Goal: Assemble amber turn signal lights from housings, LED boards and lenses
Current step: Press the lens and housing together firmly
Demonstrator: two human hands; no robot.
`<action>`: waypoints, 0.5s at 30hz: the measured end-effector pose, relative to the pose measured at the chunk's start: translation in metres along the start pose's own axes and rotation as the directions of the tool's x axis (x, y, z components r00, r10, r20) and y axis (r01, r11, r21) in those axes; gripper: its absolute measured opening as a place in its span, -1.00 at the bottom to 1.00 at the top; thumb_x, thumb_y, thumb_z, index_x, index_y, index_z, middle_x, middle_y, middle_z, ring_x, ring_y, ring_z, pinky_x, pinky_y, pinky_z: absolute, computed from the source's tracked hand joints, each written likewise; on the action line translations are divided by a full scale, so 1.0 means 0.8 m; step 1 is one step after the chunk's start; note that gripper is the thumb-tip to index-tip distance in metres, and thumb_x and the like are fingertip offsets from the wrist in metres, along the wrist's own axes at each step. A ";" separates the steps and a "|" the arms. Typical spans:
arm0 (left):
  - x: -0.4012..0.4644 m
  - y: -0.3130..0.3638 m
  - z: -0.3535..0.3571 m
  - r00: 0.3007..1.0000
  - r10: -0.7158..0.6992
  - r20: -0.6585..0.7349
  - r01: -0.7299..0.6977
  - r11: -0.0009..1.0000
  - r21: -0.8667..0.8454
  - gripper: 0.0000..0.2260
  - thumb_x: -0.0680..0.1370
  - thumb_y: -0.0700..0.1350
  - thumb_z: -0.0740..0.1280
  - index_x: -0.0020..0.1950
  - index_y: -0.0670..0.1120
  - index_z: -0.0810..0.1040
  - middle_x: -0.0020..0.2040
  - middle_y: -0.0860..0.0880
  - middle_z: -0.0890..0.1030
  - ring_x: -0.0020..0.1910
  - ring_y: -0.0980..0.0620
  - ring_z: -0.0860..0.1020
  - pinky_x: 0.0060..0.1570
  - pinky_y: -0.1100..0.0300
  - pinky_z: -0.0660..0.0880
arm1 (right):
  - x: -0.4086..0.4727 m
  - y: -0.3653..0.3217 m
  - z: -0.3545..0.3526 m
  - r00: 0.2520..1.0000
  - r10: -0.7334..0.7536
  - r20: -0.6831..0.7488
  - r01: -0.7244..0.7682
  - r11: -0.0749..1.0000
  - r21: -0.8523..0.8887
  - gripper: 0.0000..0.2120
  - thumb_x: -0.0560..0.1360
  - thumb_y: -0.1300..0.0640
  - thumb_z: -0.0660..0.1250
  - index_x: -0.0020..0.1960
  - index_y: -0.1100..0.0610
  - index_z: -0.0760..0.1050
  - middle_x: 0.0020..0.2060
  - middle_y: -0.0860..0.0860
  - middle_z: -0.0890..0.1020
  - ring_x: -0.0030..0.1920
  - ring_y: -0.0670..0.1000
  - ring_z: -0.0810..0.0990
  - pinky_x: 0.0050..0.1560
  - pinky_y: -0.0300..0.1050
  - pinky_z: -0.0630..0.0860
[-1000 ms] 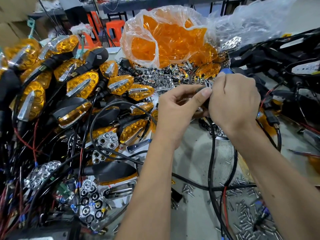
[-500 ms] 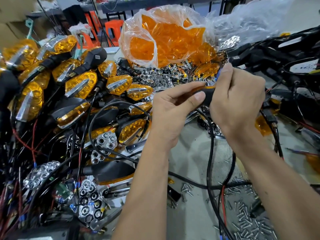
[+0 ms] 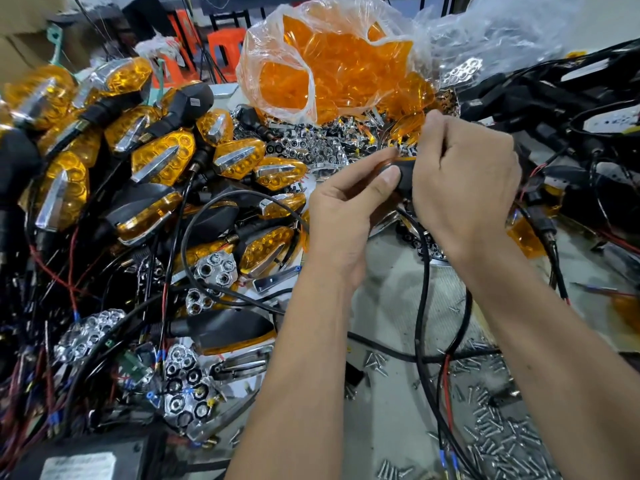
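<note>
Both hands meet above the middle of the bench on one black turn signal housing with an amber edge. My left hand grips it from the left, thumb lying along its top. My right hand is curled over its right end, fingers bent and hiding most of the part. A black cable with a red wire hangs from the housing down to the bench. Whether my right hand also holds a tool is hidden.
A heap of finished amber lights and black wiring fills the left. A clear bag of amber lenses stands behind the hands. Chrome reflectors lie at the lower left, loose screws at the lower right, black housings at the far right.
Both hands shifted slightly lower and turned the housing. My left thumb slid along its top and the black body shows more between the hands. The grip stays the same.
</note>
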State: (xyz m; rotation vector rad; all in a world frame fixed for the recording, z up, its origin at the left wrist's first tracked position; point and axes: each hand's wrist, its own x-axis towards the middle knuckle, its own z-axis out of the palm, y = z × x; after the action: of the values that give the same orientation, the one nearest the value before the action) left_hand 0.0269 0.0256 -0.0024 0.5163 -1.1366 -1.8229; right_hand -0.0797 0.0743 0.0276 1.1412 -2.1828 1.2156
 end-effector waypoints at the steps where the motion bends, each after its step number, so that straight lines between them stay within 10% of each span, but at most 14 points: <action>1: 0.002 0.003 -0.003 1.000 -0.013 -0.028 0.013 1.000 -0.024 -0.74 0.47 -0.29 0.47 0.15 -0.17 0.70 0.07 -0.25 0.69 0.03 -0.13 0.64 0.14 -0.02 0.62 | 0.004 0.001 -0.003 0.994 -0.046 0.101 0.039 0.997 0.074 -0.50 0.71 -0.15 0.09 -0.34 0.06 0.31 -0.44 -0.05 0.41 -0.37 0.05 0.41 -0.29 -0.01 0.27; 6: 0.014 0.021 -0.033 0.988 0.009 -0.155 -0.029 0.992 -0.122 -0.77 0.61 -0.39 0.29 0.22 -0.26 0.63 0.19 -0.23 0.68 0.20 -0.20 0.65 0.15 0.02 0.63 | 0.014 0.011 -0.020 0.801 -0.273 0.532 0.083 0.932 0.353 -0.68 0.46 -0.10 0.55 0.08 0.04 0.57 -0.07 -0.05 0.66 -0.13 0.02 0.60 -0.12 -0.03 0.55; 15: 0.013 0.024 -0.037 0.975 -0.067 -0.210 0.040 0.991 -0.130 -0.77 0.60 -0.20 0.41 0.24 -0.20 0.66 0.20 -0.20 0.70 0.13 -0.13 0.70 0.12 0.00 0.65 | 0.009 0.018 -0.012 0.836 -0.405 0.371 0.231 0.872 0.432 -0.62 0.35 0.11 0.67 0.08 0.15 0.62 -0.03 -0.01 0.65 -0.07 0.01 0.55 -0.11 -0.24 0.48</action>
State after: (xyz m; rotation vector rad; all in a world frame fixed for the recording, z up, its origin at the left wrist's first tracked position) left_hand 0.0519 -0.0010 0.0009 0.6578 -0.8640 -1.8221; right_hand -0.0960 0.0829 0.0298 2.0471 -1.9681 1.3408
